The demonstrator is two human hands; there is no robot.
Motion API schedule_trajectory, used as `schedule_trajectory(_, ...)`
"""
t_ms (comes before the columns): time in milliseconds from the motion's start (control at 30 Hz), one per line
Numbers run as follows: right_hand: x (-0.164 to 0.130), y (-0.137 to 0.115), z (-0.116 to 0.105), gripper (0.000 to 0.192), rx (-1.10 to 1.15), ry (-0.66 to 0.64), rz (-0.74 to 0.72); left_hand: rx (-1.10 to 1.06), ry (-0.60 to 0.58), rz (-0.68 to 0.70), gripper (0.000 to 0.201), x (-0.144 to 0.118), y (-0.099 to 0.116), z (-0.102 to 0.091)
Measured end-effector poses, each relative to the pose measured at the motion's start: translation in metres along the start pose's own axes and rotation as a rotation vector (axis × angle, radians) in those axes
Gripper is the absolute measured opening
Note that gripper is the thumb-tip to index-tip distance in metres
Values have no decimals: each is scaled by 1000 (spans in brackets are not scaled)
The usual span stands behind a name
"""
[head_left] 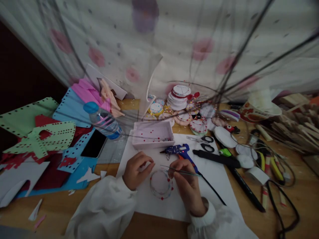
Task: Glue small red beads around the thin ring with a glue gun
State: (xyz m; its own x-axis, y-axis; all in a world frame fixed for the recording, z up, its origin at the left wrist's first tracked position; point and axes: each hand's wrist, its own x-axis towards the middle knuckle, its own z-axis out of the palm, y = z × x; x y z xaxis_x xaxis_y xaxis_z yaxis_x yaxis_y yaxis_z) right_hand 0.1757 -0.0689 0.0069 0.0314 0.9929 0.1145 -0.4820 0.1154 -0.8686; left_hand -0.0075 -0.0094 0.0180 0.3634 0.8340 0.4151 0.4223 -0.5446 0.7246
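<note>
Pale sleeves (104, 205) come nearest, leading to two bare hands around a beaded ring (162, 198) on white paper (142, 202). Left of the ring, the left hand (137, 169) curls loosely, thumb and forefinger narrowly parted; I cannot tell whether it holds anything. Right of the ring, the right hand (186, 182) pinches a thin, tweezers-like tool (185, 172). Beyond the ring sits a pale pink box (152, 143), with a blue glue gun (183, 152) and black-handled scissors (207, 147) to the right.

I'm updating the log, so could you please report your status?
Right hand holding slim pointed tool; left hand, grip unclear. Red-dotted ring on white paper, between hands. Blue glue gun close beyond right hand.
</note>
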Motion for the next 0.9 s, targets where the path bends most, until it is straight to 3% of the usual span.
schedule_trajectory(100,0,1,-1,7,-7,-27,19,-84,48,7,6,1,1,-3)
schedule_trajectory(267,0,0,-1,6,-43,-66,27,-155,17,43,12,-1,2,0)
schedule_trajectory(900,-1,-5,3,7,-149,-104,31,-195,72,58,19,-5,2,7)
